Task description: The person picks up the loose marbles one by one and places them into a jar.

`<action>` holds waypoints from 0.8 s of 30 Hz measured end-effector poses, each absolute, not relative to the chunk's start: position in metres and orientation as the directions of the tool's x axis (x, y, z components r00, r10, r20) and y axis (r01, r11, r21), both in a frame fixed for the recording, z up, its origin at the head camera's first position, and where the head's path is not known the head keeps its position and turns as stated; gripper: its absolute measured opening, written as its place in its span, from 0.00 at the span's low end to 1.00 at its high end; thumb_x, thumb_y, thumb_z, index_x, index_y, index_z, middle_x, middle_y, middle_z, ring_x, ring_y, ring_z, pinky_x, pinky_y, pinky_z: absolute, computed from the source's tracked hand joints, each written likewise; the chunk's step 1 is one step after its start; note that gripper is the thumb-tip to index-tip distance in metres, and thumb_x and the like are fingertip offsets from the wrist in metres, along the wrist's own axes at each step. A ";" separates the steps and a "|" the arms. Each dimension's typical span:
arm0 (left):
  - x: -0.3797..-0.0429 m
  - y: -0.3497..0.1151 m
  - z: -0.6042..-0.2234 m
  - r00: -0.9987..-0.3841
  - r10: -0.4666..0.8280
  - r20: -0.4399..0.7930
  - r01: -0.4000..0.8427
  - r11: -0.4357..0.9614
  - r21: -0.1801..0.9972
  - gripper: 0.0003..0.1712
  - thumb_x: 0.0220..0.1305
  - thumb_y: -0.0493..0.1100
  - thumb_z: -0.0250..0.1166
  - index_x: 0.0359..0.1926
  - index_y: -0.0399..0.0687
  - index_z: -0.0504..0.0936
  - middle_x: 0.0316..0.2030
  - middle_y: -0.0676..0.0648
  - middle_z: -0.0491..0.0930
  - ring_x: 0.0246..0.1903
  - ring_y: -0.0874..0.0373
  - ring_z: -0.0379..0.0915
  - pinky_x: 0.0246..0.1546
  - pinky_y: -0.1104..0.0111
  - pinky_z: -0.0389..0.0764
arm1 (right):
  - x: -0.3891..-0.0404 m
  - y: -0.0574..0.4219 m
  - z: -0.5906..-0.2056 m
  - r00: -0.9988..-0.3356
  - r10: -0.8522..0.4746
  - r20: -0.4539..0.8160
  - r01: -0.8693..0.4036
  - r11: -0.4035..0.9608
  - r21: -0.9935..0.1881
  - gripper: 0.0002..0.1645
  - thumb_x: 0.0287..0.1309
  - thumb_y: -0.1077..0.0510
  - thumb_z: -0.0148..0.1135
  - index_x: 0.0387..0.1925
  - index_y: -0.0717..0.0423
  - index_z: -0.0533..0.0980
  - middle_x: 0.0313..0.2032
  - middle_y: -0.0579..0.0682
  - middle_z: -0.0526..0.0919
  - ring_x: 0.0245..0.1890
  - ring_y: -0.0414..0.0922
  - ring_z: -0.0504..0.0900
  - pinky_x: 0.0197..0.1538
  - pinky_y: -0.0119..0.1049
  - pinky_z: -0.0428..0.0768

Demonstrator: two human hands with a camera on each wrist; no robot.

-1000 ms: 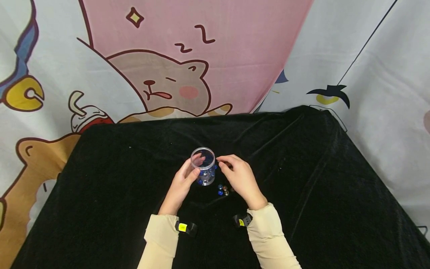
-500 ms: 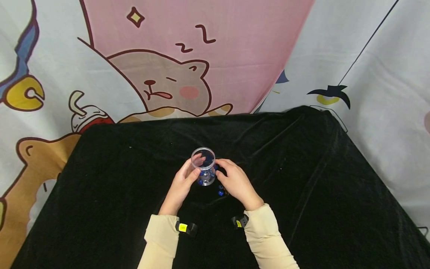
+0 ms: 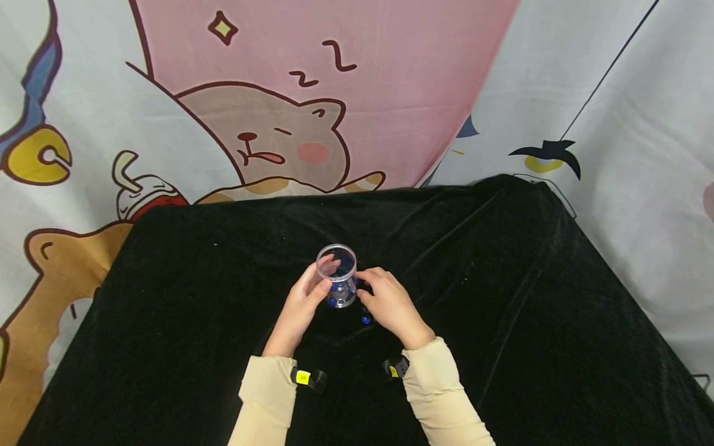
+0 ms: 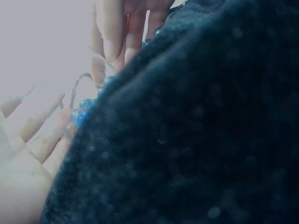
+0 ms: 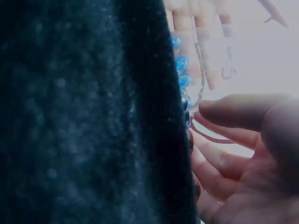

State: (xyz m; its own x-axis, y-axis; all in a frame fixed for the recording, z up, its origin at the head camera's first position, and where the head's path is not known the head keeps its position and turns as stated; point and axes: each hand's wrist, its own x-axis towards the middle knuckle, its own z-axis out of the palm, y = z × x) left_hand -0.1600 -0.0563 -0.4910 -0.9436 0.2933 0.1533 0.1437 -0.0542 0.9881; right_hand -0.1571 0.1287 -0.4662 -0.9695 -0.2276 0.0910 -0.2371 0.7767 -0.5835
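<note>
A clear plastic jar [image 3: 337, 262] stands upright on the black cloth, several blue marbles [image 3: 333, 301] low inside it. My left hand [image 3: 301, 300] grips it from the left, thumb in front and fingers behind. On its right side my right hand [image 3: 388, 303] holds the wall between thumb and fingertips; in the right wrist view the thumb [image 5: 229, 111] meets the clear edge. Just below that hand a loose blue marble [image 3: 365, 320] lies on the cloth. Brown marbles [image 5: 190, 139] show by the right fingers in the right wrist view. Cloth covers much of both wrist views.
Black velvety cloth [image 3: 223, 347] with a few creases covers the table. Behind it hangs a printed curtain [image 3: 424, 74] with a sleeping cartoon animal. Small black wrist cameras with yellow labels sit at both cuffs.
My right hand has moved left and slightly down to the jar's side, now covering most of the loose marbles seen earlier. My left hand and the jar have barely moved.
</note>
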 end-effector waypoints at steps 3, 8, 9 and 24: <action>-0.157 -0.056 -0.485 -0.943 0.298 0.149 0.137 -0.061 0.989 0.25 0.66 0.45 0.50 0.63 0.50 0.61 0.59 0.44 0.65 0.61 0.53 0.57 0.58 0.53 0.57 | -0.157 0.129 -0.466 -0.971 -0.221 0.090 -0.232 0.781 -0.580 0.16 0.54 0.58 0.60 0.46 0.54 0.77 0.43 0.48 0.76 0.44 0.45 0.73 0.49 0.41 0.71; -0.150 -0.055 -0.469 -0.945 0.299 0.134 0.121 -0.063 0.991 0.24 0.66 0.42 0.49 0.63 0.46 0.60 0.59 0.41 0.64 0.61 0.51 0.56 0.59 0.53 0.56 | -0.156 0.128 -0.466 -0.975 -0.211 0.066 -0.209 0.788 -0.579 0.16 0.52 0.59 0.62 0.45 0.53 0.77 0.40 0.48 0.76 0.38 0.43 0.74 0.42 0.38 0.73; -0.150 -0.054 -0.468 -0.945 0.299 0.134 0.122 -0.060 0.991 0.25 0.66 0.42 0.49 0.63 0.45 0.60 0.59 0.40 0.64 0.61 0.50 0.56 0.59 0.53 0.57 | -0.156 0.128 -0.466 -0.976 -0.210 0.061 -0.206 0.791 -0.577 0.17 0.51 0.59 0.62 0.45 0.53 0.77 0.39 0.47 0.76 0.37 0.42 0.74 0.40 0.37 0.73; -0.159 -0.056 -0.491 -0.947 0.287 0.143 0.131 -0.060 0.990 0.24 0.65 0.48 0.51 0.62 0.55 0.63 0.58 0.49 0.67 0.60 0.58 0.59 0.59 0.54 0.57 | -0.154 0.127 -0.466 -0.978 -0.197 0.069 -0.203 0.824 -0.529 0.12 0.46 0.58 0.67 0.36 0.54 0.79 0.27 0.45 0.73 0.26 0.39 0.71 0.30 0.32 0.71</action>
State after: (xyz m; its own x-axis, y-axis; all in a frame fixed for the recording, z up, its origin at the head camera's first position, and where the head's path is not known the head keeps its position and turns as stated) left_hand -0.1592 -0.0565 -0.4911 -0.9471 0.2874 0.1427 0.1309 -0.0598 0.9896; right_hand -0.1545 0.1267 -0.4664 -0.9780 -0.1966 0.0695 -0.2032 0.8241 -0.5287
